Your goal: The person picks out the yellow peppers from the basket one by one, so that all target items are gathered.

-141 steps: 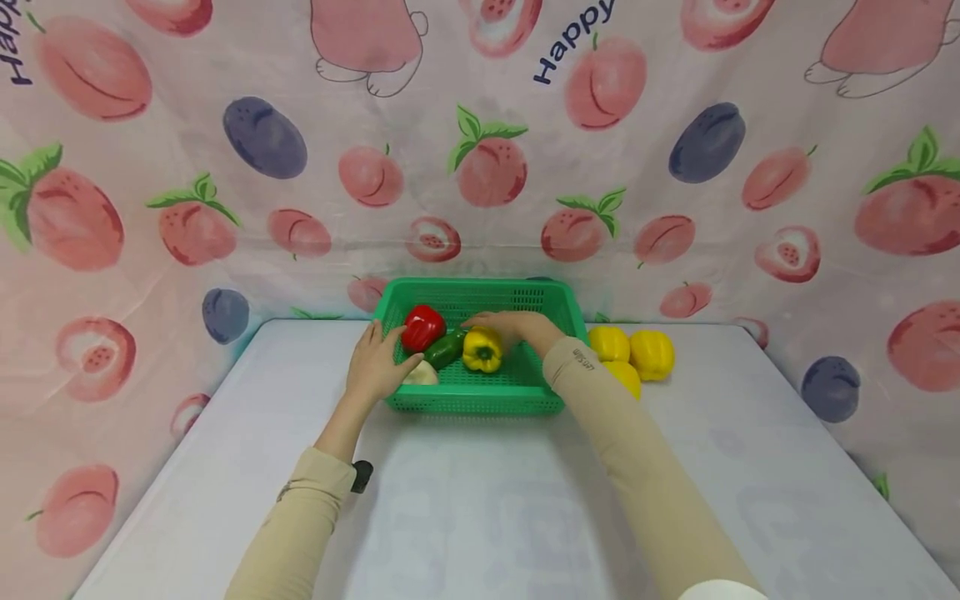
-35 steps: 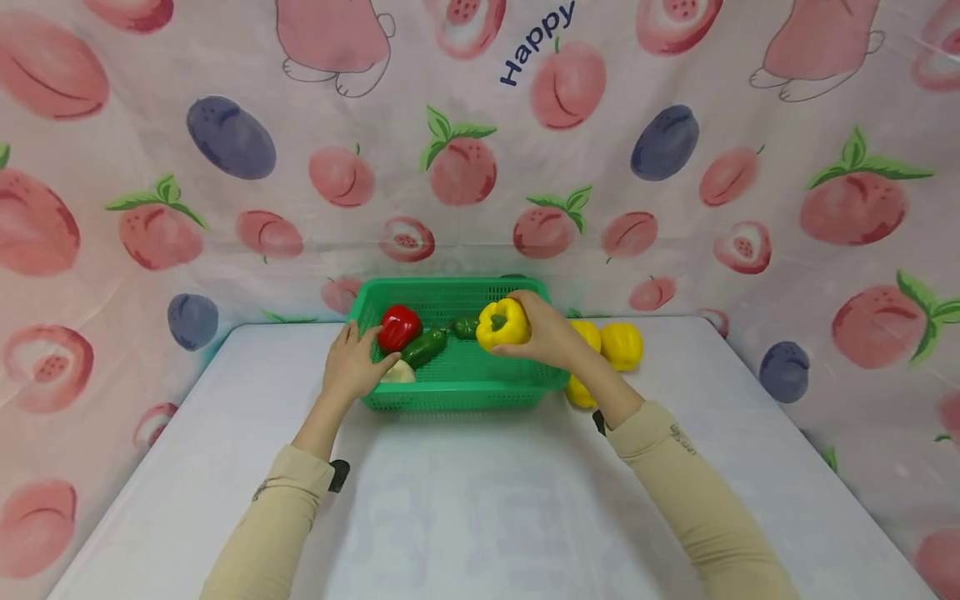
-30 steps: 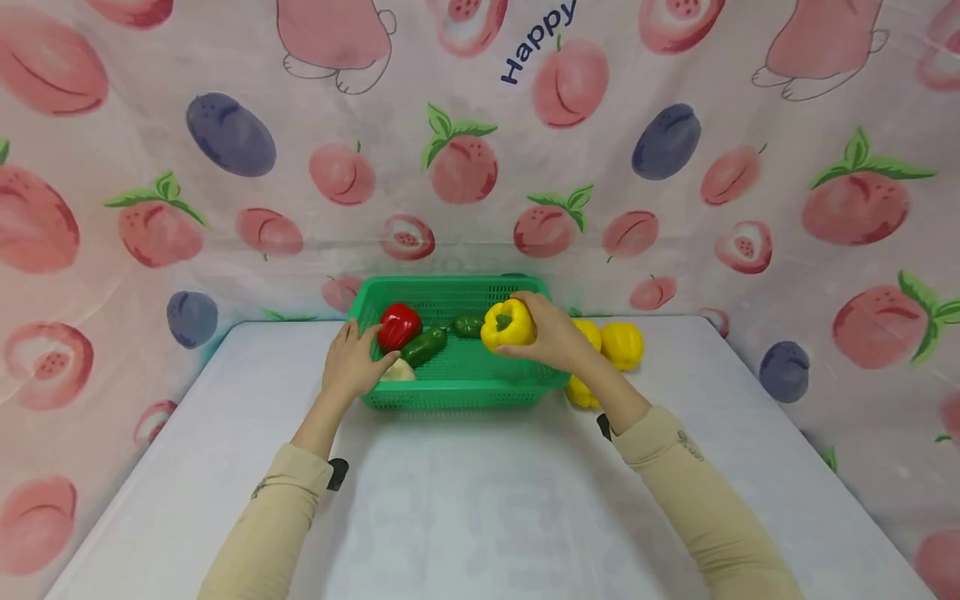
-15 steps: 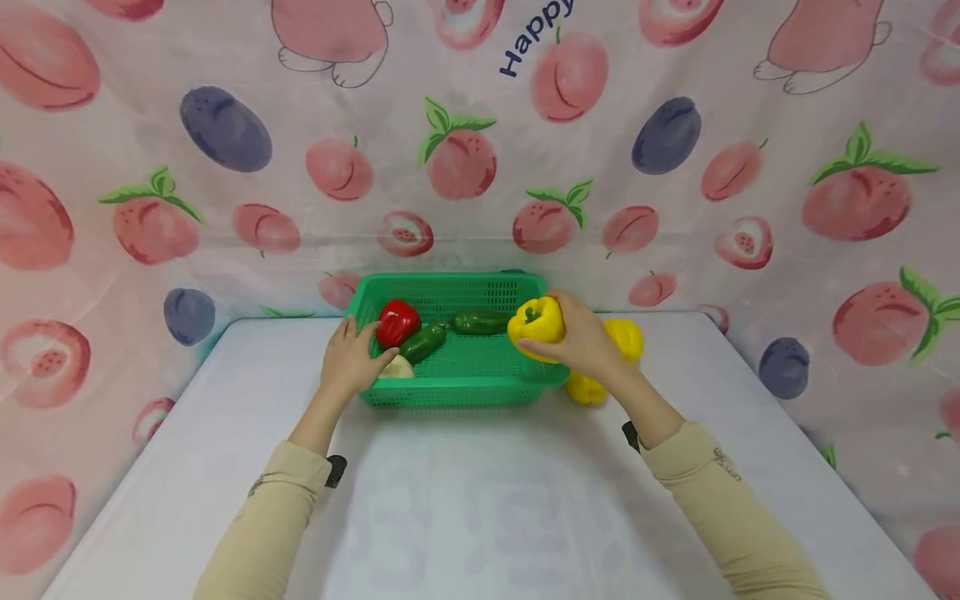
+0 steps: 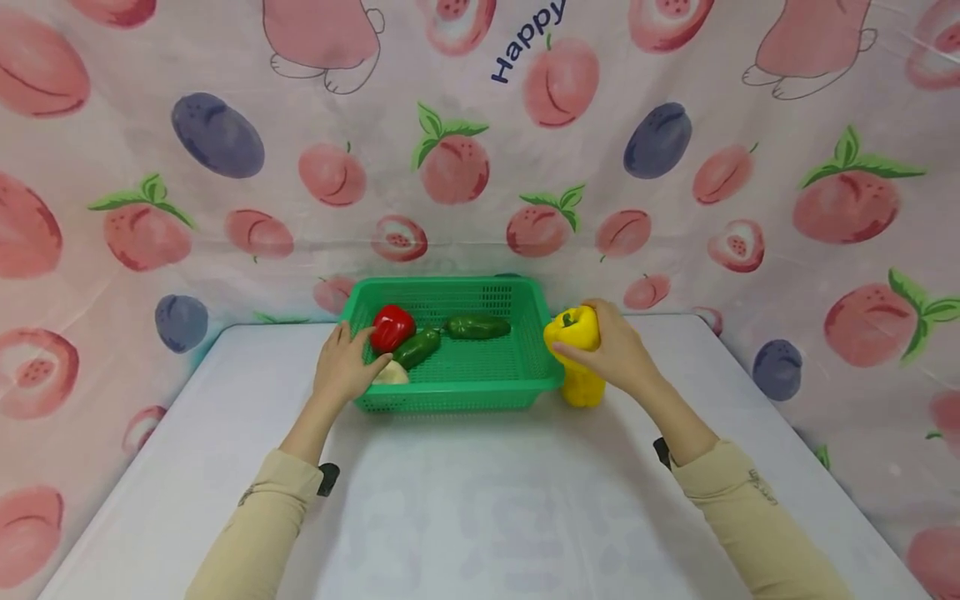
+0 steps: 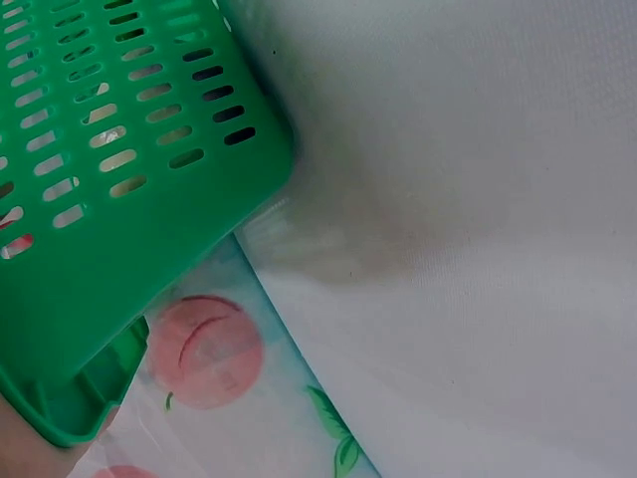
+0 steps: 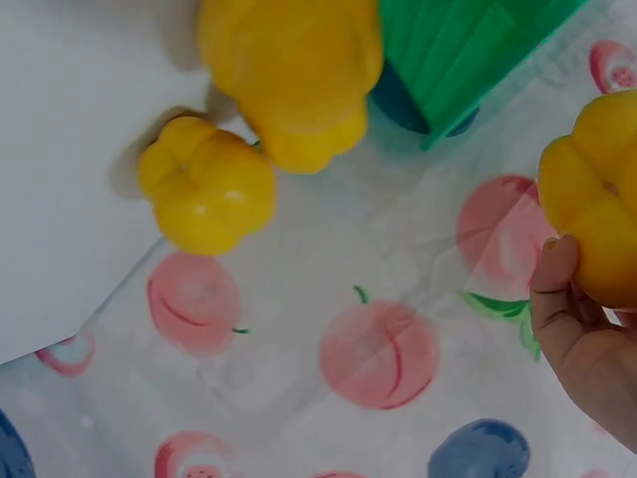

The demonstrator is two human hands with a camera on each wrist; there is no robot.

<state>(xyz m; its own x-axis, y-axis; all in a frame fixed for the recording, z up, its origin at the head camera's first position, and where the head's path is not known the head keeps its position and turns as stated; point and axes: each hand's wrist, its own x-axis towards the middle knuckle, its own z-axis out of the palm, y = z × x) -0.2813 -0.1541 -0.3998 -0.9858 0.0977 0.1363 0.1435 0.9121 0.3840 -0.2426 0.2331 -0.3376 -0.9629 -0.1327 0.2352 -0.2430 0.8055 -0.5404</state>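
Observation:
My right hand [image 5: 621,354] grips a yellow bell pepper [image 5: 576,327] just right of the green basket [image 5: 457,387], above another yellow bell pepper [image 5: 583,388] on the table. In the right wrist view, fingertips press the held pepper's side, and other yellow peppers [image 7: 206,186] sit on the table, mostly hidden by the hand in the head view. My left hand [image 5: 343,364] holds the basket's left rim, thumb over the inside. Within the basket lie a red bell pepper [image 5: 393,328], two green peppers [image 5: 477,327] and a pale, partly covered item [image 5: 392,373].
The white table [image 5: 480,500] stretches in front of the basket and out to both sides. Behind it hangs a fruit-printed cloth [image 5: 457,125], close to the basket's back edge.
My right hand has lifted the yellow bell pepper out of the basket and carried it right, past the rim. The green pepper behind it now shows whole. The left hand stays at the rim.

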